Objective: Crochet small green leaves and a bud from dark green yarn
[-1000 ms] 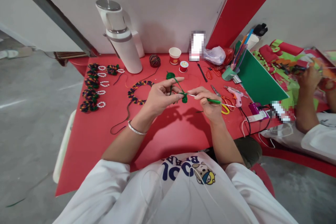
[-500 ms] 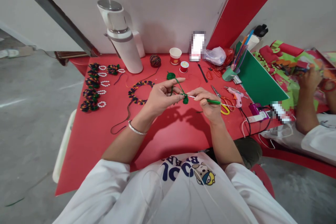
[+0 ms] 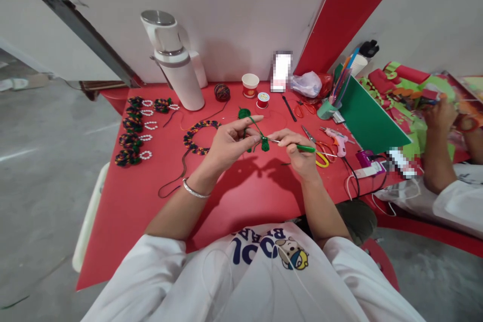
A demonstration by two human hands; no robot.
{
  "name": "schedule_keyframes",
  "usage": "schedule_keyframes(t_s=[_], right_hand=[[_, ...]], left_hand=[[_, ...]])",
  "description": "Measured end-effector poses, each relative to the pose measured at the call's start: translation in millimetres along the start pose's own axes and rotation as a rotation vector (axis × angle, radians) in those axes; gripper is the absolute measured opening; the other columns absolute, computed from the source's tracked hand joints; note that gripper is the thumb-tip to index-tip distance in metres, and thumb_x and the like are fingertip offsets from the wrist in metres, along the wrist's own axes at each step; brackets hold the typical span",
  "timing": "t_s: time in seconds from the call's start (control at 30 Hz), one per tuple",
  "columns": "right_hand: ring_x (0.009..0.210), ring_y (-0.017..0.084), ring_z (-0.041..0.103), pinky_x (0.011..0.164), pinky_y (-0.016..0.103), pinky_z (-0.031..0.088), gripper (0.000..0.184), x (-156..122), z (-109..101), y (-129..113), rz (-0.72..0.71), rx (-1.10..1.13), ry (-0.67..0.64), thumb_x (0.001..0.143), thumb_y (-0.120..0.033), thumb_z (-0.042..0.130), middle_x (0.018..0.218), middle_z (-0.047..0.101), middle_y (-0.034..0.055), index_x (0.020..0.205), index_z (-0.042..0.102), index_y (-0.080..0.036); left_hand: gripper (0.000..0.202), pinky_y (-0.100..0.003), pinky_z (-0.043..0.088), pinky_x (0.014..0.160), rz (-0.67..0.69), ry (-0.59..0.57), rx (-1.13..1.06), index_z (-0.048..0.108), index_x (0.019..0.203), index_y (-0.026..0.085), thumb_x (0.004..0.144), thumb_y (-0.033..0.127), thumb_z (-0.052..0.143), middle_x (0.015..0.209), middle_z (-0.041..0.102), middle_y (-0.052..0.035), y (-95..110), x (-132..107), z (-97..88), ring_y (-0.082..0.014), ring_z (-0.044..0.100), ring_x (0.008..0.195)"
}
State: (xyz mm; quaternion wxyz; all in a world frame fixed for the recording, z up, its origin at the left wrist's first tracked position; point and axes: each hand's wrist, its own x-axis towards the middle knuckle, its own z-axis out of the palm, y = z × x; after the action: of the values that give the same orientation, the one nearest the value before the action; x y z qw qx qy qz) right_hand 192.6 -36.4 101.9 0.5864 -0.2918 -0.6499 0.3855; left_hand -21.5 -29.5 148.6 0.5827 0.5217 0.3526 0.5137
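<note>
My left hand (image 3: 231, 142) is raised over the red table (image 3: 151, 196), its fingers pinched on a small green crochet piece (image 3: 265, 144), with a strand of green yarn running over the forefinger. That strand leads back to a green yarn ball (image 3: 243, 113) on the table. My right hand (image 3: 298, 148) is closed round a green-handled crochet hook (image 3: 306, 148), whose metal tip points left into the green piece. The two hands are nearly touching above the middle of the table.
A white thermos (image 3: 174, 63), dark yarn ball (image 3: 222, 92), paper cup (image 3: 250, 84) and red thread spool (image 3: 263, 100) stand at the back. Crocheted rosettes with bead loops (image 3: 133, 131) lie left, a ring-shaped piece (image 3: 199, 133) centre. Scissors, glue gun (image 3: 335, 138), green board (image 3: 368, 110) right. Another person's arm (image 3: 437, 146).
The view has shifted slightly downward and left. My hands keep the same grips and stay together over the table; the green piece has barely moved.
</note>
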Motion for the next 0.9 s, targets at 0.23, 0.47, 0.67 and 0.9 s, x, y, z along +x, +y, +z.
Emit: schedule_keyframes(t_s=[0.23,0.47,0.67,0.9], right_hand=[[0.105,0.023,0.077,0.098,0.048,0.061,0.024,3.6,0.2,-4.9,-0.052,0.018,-0.055,0.098,-0.051,0.067,0.111,0.083,0.0047,0.099,0.079,-0.031],[0.103,0.024,0.078,0.096,0.048,0.062,0.027,5.4,0.9,-7.5,-0.036,0.001,-0.048,0.097,-0.054,0.068,0.109,0.084,0.0056,0.095,0.079,-0.030],[0.103,0.023,0.078,0.094,0.046,0.063,0.025,6.1,0.6,-7.0,-0.054,-0.016,-0.057,0.099,-0.051,0.067,0.109,0.084,0.0050,0.096,0.080,-0.030],[0.107,0.024,0.077,0.097,0.048,0.062,0.019,3.5,-2.7,-1.2,-0.036,0.007,-0.084,0.099,-0.047,0.068,0.109,0.082,0.0040,0.099,0.080,-0.033]], left_hand=[[0.050,-0.025,0.051,0.064,0.039,-0.016,0.036,0.079,0.121,0.013,0.074,0.026,0.089,0.071,0.072,-0.0016,1.0,0.5,-1.0,-0.0117,0.061,0.063],[0.044,-0.024,0.049,0.060,0.090,-0.013,0.110,0.080,0.120,0.013,0.079,0.027,0.086,0.070,0.072,-0.0025,0.5,-0.2,-1.8,-0.0120,0.060,0.062],[0.021,-0.024,0.050,0.060,0.192,0.003,0.239,0.083,0.097,0.014,0.082,0.029,0.082,0.070,0.071,-0.0030,-2.5,0.7,-3.6,-0.0132,0.062,0.063],[0.017,-0.025,0.052,0.062,0.242,-0.029,0.285,0.083,0.089,0.015,0.085,0.031,0.081,0.070,0.072,-0.0044,-7.4,2.7,-7.3,-0.0147,0.065,0.065]])
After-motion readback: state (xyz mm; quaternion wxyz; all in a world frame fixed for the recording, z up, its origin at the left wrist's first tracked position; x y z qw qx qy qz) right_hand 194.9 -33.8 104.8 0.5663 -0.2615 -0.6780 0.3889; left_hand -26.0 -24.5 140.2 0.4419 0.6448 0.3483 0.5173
